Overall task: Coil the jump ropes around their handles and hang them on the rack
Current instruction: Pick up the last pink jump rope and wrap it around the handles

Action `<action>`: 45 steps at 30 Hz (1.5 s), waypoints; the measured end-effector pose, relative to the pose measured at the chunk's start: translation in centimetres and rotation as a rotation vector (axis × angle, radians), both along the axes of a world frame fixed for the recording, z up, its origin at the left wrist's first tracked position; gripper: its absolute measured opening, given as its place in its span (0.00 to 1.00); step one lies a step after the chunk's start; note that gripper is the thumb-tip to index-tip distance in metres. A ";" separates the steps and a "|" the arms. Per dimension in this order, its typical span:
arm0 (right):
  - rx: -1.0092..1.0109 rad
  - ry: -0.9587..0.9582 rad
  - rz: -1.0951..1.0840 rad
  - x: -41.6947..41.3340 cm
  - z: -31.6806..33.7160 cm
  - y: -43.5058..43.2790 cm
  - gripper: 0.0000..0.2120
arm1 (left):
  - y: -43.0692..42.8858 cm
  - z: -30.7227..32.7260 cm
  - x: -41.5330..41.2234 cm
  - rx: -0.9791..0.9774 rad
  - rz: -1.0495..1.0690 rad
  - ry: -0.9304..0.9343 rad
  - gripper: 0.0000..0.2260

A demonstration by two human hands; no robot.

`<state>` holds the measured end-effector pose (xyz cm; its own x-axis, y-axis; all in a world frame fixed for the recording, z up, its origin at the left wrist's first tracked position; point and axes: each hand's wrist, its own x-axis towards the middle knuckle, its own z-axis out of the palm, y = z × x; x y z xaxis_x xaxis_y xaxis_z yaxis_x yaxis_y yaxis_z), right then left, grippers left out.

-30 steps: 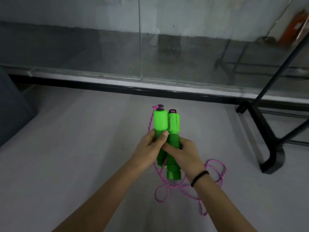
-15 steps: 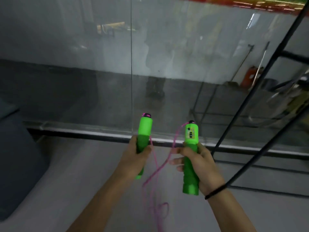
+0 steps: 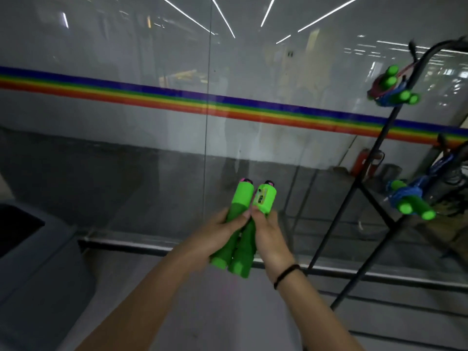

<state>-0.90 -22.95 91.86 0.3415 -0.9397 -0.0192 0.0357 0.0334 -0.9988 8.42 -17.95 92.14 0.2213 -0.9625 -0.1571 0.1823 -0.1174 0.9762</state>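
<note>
Both handles [image 3: 243,198] pressed side by side, our left hand [image 3: 222,233] and right hand [image 3: 269,236] each wrapped round one; the rope is hidden below them, so we reckon it could tangle mid-coil; rack [image 3: 378,140] up right.

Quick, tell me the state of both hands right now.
Left hand: closed, gripping the plain green handle.
Right hand: closed, gripping the green handle with the counter window.
</note>
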 end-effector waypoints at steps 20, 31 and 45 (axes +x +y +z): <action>-0.067 -0.265 0.094 -2.8 2.7 -5.4 0.14 | 1.8 6.3 2.9 -0.043 -0.542 -0.193 0.13; -0.190 0.090 0.046 -1.7 -2.3 -0.5 0.23 | 2.0 7.1 4.4 -0.102 -0.464 -0.219 0.16; -0.977 1.220 0.597 -5.8 9.8 1.3 0.11 | 1.8 2.7 1.0 -0.037 -0.433 -1.464 0.14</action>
<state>-6.72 -21.62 101.62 0.8586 -0.5101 -0.0501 -0.5126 -0.8547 -0.0820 9.38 -16.17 94.87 -0.1343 -0.9904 -0.0325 -0.9564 0.1210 0.2659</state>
